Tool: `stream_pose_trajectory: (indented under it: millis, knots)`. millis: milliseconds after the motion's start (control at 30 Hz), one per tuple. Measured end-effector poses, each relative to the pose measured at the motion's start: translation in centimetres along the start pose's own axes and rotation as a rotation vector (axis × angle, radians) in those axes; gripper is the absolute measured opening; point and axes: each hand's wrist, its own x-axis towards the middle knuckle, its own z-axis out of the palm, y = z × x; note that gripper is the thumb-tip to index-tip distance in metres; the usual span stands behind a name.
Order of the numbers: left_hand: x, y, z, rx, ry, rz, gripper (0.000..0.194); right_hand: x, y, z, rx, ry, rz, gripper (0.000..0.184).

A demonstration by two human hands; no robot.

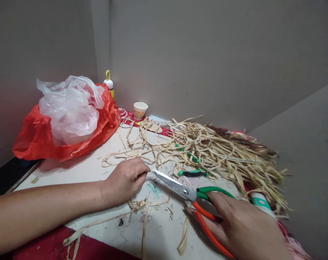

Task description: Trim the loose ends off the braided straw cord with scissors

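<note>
My left hand [127, 178] is closed in a pinch above the white board. What its fingers hold is hidden. A knotted bundle of dried straw strips [138, 205] lies just below it, with long strips trailing toward the front edge. My right hand [241, 224] grips a pair of scissors [186, 192] by the green and orange handles. The blades look closed or nearly so, and their tips point left, right beside my left fingertips.
A large heap of dried straw strips [229, 151] covers the right side, beside green-handled pliers [193, 173]. Twisted straw loops [142, 144] lie behind my left hand. A red plastic bag [30, 133], paper cup [140, 111] and yellow-topped bottle [109, 85] stand toward the back wall.
</note>
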Motion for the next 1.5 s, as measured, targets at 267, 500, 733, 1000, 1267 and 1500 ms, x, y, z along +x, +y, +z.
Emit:
stream_pose_trajectory:
  millis: [267, 500, 733, 1000, 1267, 1500]
  knots:
    - [0.0, 0.2, 0.0, -0.009, -0.013, -0.035, 0.015, 0.3, 0.0, -0.3, -0.007, 0.068, -0.026, 0.037]
    - [0.0, 0.6, -0.1, -0.036, -0.021, -0.214, 0.01, 0.1, 0.0, -0.2, -0.007, 0.077, -0.046, 0.035]
    - [0.2, 0.6, -0.2, -0.133, -0.027, -0.281, 0.013, -0.3, -0.1, 0.1, 0.019, 0.012, -0.021, 0.034]
    - [1.0, 0.1, 0.0, -0.615, 0.071, -0.585, 0.015, -0.7, -0.1, 0.9, 0.061, -0.006, 0.046, 0.04]
    - [1.4, 0.0, 0.0, -0.909, 0.117, -0.718, 0.023, -0.2, -0.3, 0.4, 0.342, -0.247, 0.159, 0.032]
    - [1.3, 0.6, 0.0, -0.978, 0.084, -0.718, 0.024, 1.1, -1.0, -1.0, 0.43, -0.292, 0.181, 0.036]
